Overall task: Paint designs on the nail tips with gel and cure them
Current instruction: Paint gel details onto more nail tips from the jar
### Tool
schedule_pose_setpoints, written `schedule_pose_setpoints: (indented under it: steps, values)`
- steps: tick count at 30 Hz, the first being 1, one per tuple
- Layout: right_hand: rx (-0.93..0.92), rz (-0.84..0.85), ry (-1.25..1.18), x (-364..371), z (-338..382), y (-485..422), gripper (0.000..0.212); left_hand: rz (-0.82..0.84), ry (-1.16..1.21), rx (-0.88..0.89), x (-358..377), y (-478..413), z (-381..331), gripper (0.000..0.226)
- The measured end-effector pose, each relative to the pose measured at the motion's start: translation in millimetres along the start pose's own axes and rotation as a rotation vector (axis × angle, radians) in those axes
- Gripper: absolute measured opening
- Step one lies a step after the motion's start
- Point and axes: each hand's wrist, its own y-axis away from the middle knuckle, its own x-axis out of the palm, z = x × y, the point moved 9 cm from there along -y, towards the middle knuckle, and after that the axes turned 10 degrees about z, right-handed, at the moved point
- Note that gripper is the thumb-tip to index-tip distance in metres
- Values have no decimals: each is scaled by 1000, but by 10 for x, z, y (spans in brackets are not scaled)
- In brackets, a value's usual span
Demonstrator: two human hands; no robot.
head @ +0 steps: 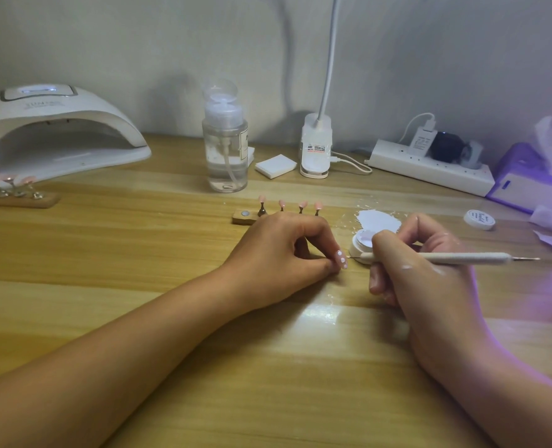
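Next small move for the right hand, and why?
Probably ease the pen's point across onto the nail tip for another dot. The left hand pinches that nail tip, which already shows white dots, and the right hand holds the pen point just beside it, not touching.

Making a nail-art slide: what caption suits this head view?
Left hand pinches a white-dotted pink nail tip; right hand holds a dotting tool beside it, gel pot behind.

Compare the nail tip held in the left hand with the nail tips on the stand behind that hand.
The held nail tip carries white dots; the stand's nail tips look plain. The left hand pinches the held nail tip; the stand's nail tips sit on small holders. All are pink.
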Motion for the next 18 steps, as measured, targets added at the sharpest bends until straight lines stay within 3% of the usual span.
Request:
schedule_pose_setpoints:
  steps: [8, 18]
  values:
    - [-4, 30, -16, 31, 14, -10, 19, -9, -12, -9, 5, -6, 18, 10]
    - [-17, 52, -40, 50, 38, 0, 36, -21, -15, -4, 2, -5, 32, 11]
